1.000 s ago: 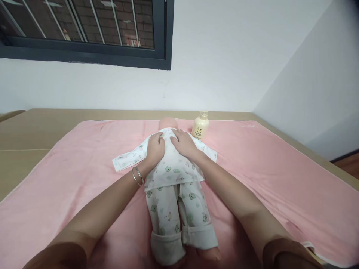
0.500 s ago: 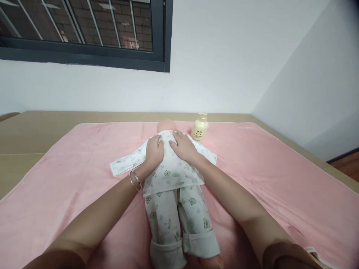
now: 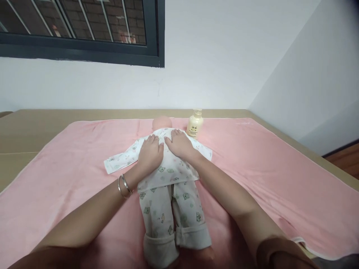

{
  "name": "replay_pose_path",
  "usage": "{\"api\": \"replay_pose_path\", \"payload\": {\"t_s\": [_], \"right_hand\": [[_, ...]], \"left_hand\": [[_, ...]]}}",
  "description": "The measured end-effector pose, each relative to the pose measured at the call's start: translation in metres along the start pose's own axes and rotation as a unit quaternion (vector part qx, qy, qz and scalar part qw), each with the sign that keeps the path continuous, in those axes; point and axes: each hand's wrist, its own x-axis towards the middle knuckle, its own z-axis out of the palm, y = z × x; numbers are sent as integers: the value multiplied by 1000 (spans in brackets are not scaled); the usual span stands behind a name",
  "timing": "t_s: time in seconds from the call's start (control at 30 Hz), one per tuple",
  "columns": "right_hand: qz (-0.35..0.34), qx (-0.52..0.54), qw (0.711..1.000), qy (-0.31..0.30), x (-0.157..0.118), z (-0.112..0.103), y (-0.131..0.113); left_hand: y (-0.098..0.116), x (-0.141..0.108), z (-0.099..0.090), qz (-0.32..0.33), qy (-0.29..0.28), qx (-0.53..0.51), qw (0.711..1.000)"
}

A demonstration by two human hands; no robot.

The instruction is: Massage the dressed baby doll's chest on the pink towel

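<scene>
A baby doll [image 3: 171, 172] in a white printed top and trousers lies stretched out on a pink blanket [image 3: 92, 149], its bald head [image 3: 162, 122] at the far end. My left hand [image 3: 150, 152] rests flat on the left side of its upper back, fingers pointing toward the head. On the other side, near the shoulder, my right hand [image 3: 181, 144] lies palm down with the thumb out. Both hands are open and touch the cloth of the top. Just beyond my right hand stands a cream pump bottle [image 3: 195, 125]. The doll's face is hidden.
The blanket covers a tan surface [image 3: 42, 129] whose far edge meets a white wall [image 3: 210, 56]. A dark-framed window [image 3: 154, 33] with bars is at the upper left. Brown wood [image 3: 343, 158] shows at the right edge.
The whole view has shifted a little, so the doll and bottle appear further left. My left hand has flattened and its thumb sits lower on the back; my right hand stays about in place.
</scene>
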Motion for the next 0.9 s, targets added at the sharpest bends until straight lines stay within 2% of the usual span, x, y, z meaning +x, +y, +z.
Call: {"api": "replay_pose_path", "payload": {"t_s": [0.17,0.27,0.4,0.47,0.6,0.67,0.8,0.9], "right_hand": [[-31,-75,996,35,-31,3,-26],[-29,-24,999,9,-21,2,-18],[-13,42,999,-32,0,-4,-1],[-14,28,999,-29,-3,-8,-3],[-20,-57,998,-9,-27,-13,-26],[-17,-83,996,-6,-32,-13,-30],[-42,-40,998,-9,-11,-8,-10],[-83,5,996,-16,6,-5,5]], "left_hand": [[-15,21,-7,-37,-29,-29,998],[-4,14,-10,-31,-20,30,999],[11,-1,-12,11,1,81,997],[7,3,-13,10,2,61,998],[-13,24,-16,-7,-22,-18,1000],[-14,27,-17,-16,-23,-20,999],[3,13,-18,-16,-2,93,996],[14,4,-18,0,-10,116,993]]}}
